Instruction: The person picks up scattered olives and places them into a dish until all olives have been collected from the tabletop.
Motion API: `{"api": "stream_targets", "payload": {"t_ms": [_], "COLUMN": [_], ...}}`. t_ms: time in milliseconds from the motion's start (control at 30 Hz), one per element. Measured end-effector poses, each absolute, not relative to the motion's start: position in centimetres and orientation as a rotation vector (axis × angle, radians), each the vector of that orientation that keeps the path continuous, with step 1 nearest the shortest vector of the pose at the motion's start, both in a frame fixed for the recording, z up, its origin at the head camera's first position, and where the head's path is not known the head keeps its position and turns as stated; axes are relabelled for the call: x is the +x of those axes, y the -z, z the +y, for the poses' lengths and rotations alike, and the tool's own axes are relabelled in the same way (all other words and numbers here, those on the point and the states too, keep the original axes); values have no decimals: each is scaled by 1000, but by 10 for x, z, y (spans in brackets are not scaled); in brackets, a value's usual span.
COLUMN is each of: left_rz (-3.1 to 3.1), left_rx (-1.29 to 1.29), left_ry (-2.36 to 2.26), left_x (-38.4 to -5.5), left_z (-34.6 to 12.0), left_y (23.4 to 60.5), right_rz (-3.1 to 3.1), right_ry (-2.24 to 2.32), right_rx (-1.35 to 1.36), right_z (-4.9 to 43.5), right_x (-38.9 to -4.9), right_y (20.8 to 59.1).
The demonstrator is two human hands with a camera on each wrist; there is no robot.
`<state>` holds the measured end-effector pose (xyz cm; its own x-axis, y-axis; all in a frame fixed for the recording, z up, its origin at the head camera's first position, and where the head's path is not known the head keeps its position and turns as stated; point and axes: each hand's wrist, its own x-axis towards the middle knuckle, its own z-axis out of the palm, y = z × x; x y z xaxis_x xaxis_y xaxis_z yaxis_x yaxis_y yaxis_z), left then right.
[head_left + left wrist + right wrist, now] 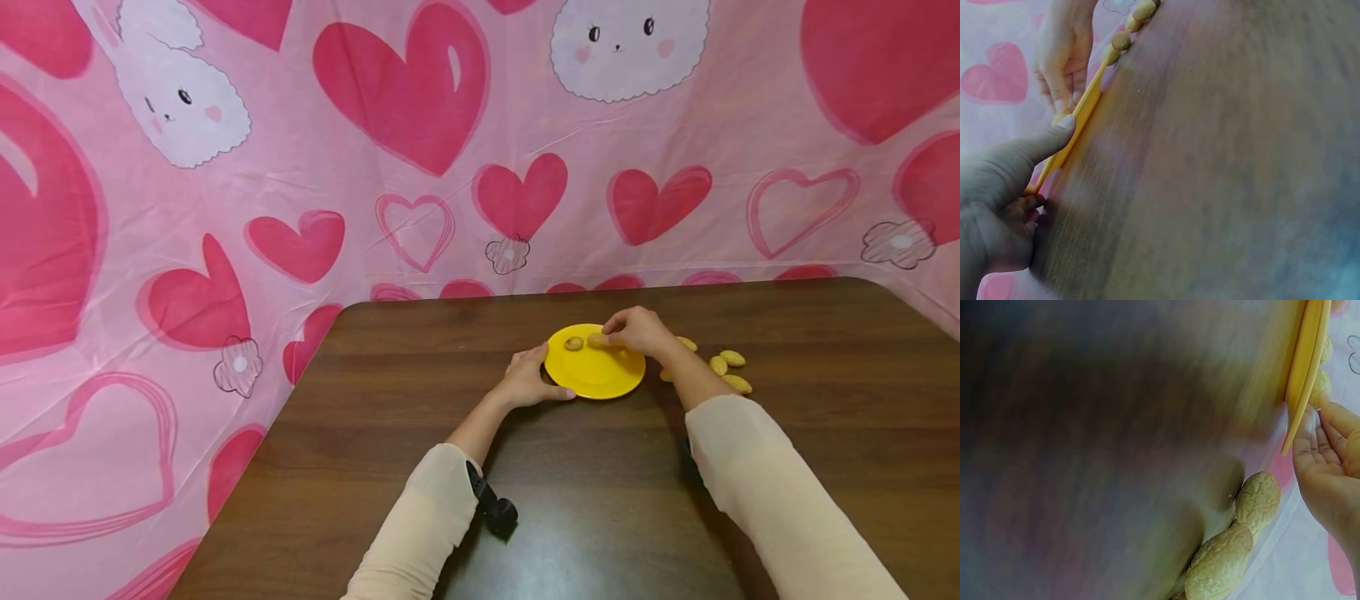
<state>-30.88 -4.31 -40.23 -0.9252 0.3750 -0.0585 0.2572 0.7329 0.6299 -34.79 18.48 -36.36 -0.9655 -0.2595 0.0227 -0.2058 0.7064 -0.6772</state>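
Observation:
A yellow plate [596, 379] lies on the table, and a small wrinkled, yellow-brown oval piece [573, 343] rests on it. My left hand [528, 379] grips the plate's left edge; the left wrist view shows the thumb [1054, 139] at the rim and the fingers below. Over the plate's far right part, my right hand [636, 331] pinches a second wrinkled oval piece [597, 340] with thumb and fingertips. In the right wrist view that piece [1320, 387] shows partly behind the plate's rim. Its exact kind cannot be told.
Several more wrinkled oval pieces [732, 358] lie on the brown wooden table [420, 358] right of the plate, some hidden by the right forearm. Behind the table hangs a pink cloth [360, 167] with hearts. A black wrist camera [498, 512] sits at the left sleeve.

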Motion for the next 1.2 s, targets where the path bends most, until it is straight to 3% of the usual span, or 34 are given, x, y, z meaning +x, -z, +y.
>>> {"api": "stream_targets", "payload": {"t_ms": [1200], "left_rz": [2746], "left_rx": [512], "left_ry": [-983], "left_x": [-308], "left_z": [-43], "left_y": [401], "right_rz": [2776], "right_ry": [1040], "right_rx": [-209], "right_z": [181], "right_x": [-351], "right_y": [367]}}
